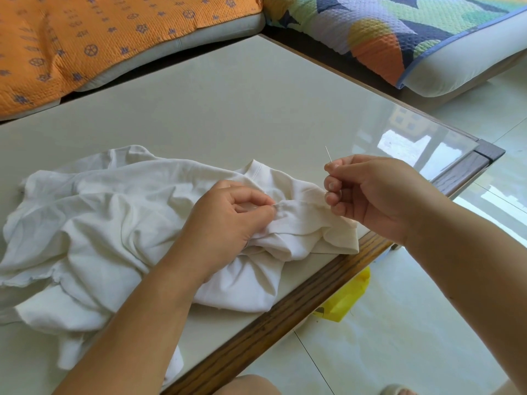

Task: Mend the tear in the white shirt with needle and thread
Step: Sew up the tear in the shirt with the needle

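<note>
A crumpled white shirt (114,212) lies on the table's near half, its collar toward the right. My left hand (228,220) pinches a fold of the shirt beside the collar seam. My right hand (370,195) is raised just right of that fold and pinches a thin silver needle (328,154), whose point sticks up above my fingertips. The thread is too fine to make out. The tear itself is hidden in the folds between my hands.
The glass-topped table (228,109) has a wooden rim (313,283) along its right edge. An orange patterned cushion (85,38) lies behind, a multicoloured one (399,32) at the back right. A yellow bag (345,297) sits on the tiled floor below the edge.
</note>
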Action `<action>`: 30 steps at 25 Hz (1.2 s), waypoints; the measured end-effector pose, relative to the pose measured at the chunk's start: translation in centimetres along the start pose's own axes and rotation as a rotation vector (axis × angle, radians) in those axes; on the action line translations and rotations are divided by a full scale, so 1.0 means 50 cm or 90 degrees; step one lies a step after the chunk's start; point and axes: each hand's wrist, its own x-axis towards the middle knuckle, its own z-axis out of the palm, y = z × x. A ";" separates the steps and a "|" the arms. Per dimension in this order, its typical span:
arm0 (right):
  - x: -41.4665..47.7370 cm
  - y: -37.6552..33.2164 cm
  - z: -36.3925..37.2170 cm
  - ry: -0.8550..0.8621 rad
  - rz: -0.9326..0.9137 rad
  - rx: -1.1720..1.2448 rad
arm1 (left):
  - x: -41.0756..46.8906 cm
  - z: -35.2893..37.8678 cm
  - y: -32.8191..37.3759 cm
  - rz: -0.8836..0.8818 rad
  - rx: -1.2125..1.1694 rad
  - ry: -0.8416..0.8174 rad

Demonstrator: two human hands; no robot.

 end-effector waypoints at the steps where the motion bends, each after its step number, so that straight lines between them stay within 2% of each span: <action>1: 0.001 -0.001 -0.002 0.009 -0.004 -0.001 | 0.001 0.001 -0.001 0.004 0.003 0.000; 14: 0.022 -0.037 -0.051 0.227 -0.078 0.256 | 0.003 0.002 0.002 -0.029 0.004 0.014; 20: 0.015 -0.017 -0.029 0.180 -0.055 0.257 | -0.002 0.004 0.004 -0.047 -0.008 0.011; 24: -0.005 -0.022 -0.003 0.091 -0.041 0.285 | -0.014 0.004 0.015 0.109 0.019 0.091; 25: -0.012 -0.024 0.005 0.058 -0.040 0.295 | -0.020 0.009 0.022 0.123 -0.016 0.065; 26: -0.021 -0.026 0.015 0.012 -0.036 0.306 | -0.026 0.015 0.028 0.080 -0.101 -0.007; 29: -0.053 -0.021 0.040 -0.212 0.013 0.277 | -0.023 0.023 0.042 -0.181 -0.442 -0.307; 30: -0.063 -0.018 0.046 -0.290 0.040 0.231 | -0.017 0.017 0.034 -0.209 -0.512 -0.383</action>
